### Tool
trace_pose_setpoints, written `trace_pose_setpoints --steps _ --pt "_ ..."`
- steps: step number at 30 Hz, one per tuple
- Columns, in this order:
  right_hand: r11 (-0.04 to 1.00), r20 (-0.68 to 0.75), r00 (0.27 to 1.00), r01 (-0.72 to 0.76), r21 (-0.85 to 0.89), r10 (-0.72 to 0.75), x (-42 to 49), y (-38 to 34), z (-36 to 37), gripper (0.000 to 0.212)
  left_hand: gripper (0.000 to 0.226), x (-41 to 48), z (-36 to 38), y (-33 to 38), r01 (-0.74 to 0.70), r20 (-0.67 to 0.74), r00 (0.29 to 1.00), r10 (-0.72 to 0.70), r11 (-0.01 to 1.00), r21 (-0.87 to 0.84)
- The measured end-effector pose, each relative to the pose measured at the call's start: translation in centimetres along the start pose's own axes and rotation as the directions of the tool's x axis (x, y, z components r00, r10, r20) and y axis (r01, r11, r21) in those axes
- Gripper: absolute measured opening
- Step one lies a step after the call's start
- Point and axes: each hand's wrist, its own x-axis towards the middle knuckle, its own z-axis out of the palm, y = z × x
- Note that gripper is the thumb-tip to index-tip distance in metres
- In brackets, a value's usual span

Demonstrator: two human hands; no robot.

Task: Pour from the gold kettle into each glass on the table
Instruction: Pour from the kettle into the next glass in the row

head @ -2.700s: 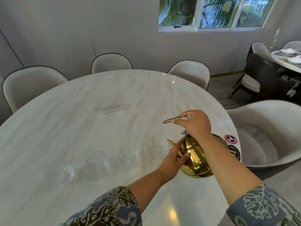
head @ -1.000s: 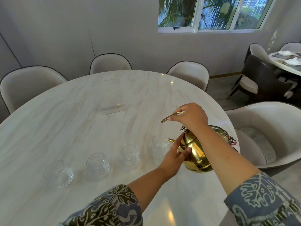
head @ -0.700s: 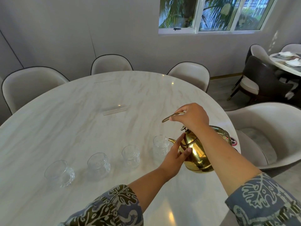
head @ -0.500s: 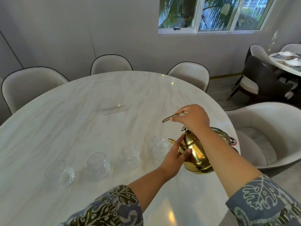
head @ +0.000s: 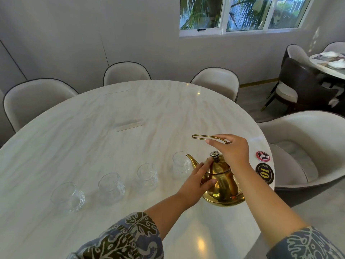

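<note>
Since the earlier frames the gold kettle [head: 221, 181] has tipped back from its pour tilt to upright and dropped lower, now at or just above the marble table [head: 93, 137] near its right edge; contact with the top can't be confirmed. Spout points left, tip right at the rim of the rightmost glass [head: 180, 164]. Lid with dark knob is on.

Right hand [head: 230, 151] is above the kettle, fingers curled around the thin wire handle, thumb and fingertips closed on it. Left hand [head: 197, 181] lies flat against the kettle's left side, fingers straight and close together, thumb apart lower down, pressing on the body rather than gripping it.

Three more clear glasses in a row to the left: second glass [head: 147, 175], third glass [head: 111, 186], leftmost glass [head: 68, 196], all upright, spaced apart. Any liquid inside can't be read.

Two round stickers [head: 264, 166] sit on the table edge right of the kettle, one red, one black marked 10. Both forearms come out of patterned sleeves [head: 128, 238]. Pale chairs [head: 306, 146] ring the table; window [head: 242, 14] on the far wall.
</note>
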Motion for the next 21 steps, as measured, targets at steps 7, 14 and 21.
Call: trace_pose_setpoints --steps 7,14,21 --pt "0.982 -0.049 0.999 0.008 0.19 0.001 -2.1 1.0 -1.0 0.031 0.06 -1.0 0.1 0.1 -0.01 -0.006 1.0 0.011 0.991 0.131" --pt "0.964 -0.015 0.999 0.045 0.261 -0.042 -3.5 -0.8 -0.5 0.034 0.06 -3.6 -0.8 0.5 -0.004 -0.085 0.996 0.02 0.983 0.182" --pt "0.973 0.037 0.996 0.075 0.218 -0.085 -4.8 -3.0 1.9 0.039 0.061 -6.9 -3.0 -0.4 -0.007 -0.112 0.993 0.026 0.987 0.163"
